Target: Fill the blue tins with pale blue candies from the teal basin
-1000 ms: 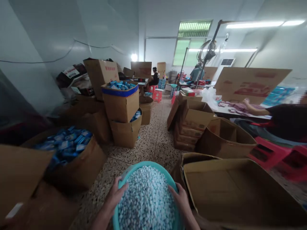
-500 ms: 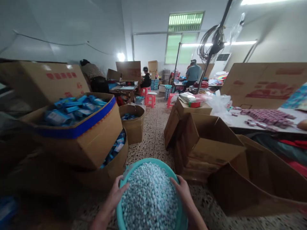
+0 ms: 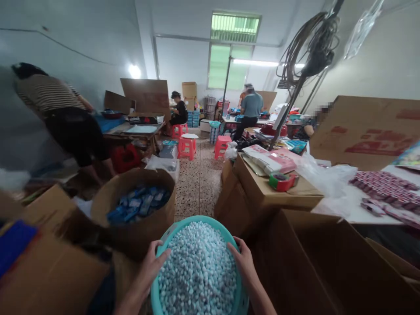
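Observation:
Low in front of me is a round turquoise plastic basin [image 3: 155, 286], heaped with small pale round pieces [image 3: 200, 262] whose exact kind I cannot make out. My left hand [image 3: 153, 262] grips the basin's left rim, thumb over the top edge. On the opposite side my right hand [image 3: 242, 258] holds the right rim the same way. The fingers beneath both rims are hidden. Both hands carry the basin above the floor.
A round carton [image 3: 105, 214] of blue packets stands at left, an open carton [image 3: 328, 245] at right. Ahead runs a speckled floor aisle [image 3: 192, 188] between pink stools [image 3: 187, 148]. A dark pole [image 3: 288, 105] leans at right. Several people work at tables further off.
The view has moved forward along the aisle. The blue-banded carton has slid to the lower left, and the stools and people look nearer. Both hands keep their hold on the basin.

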The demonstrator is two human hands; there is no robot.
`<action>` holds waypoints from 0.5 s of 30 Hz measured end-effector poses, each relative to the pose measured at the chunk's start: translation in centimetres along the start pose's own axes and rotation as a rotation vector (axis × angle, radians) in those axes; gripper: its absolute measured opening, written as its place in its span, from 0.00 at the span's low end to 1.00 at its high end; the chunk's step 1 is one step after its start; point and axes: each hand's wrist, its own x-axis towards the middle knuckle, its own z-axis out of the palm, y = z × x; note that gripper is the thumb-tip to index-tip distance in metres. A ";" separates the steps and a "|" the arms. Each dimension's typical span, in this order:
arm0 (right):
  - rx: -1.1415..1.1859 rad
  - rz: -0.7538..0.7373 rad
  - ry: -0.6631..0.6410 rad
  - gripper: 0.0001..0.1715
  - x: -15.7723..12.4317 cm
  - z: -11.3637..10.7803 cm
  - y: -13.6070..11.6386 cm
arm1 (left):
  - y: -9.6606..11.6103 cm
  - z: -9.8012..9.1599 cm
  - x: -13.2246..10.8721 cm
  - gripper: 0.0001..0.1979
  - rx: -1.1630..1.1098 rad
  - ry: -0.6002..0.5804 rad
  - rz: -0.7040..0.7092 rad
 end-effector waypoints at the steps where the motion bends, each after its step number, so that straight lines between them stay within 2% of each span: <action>1: 0.011 0.001 0.016 0.28 2.9 0.7 -0.9 | 1.9 0.6 2.9 0.41 0.008 -0.005 -0.013; 8: 0.070 -0.016 0.041 0.26 25.0 6.6 -5.3 | 13.9 5.5 22.9 0.41 -0.018 -0.041 -0.007; 12: 0.082 -0.026 0.026 0.24 37.2 10.5 -8.7 | 20.5 7.6 33.2 0.42 0.005 0.052 -0.007; 15: 0.092 -0.019 0.019 0.24 45.9 13.6 -11.4 | 25.7 8.8 41.2 0.41 -0.021 0.077 -0.015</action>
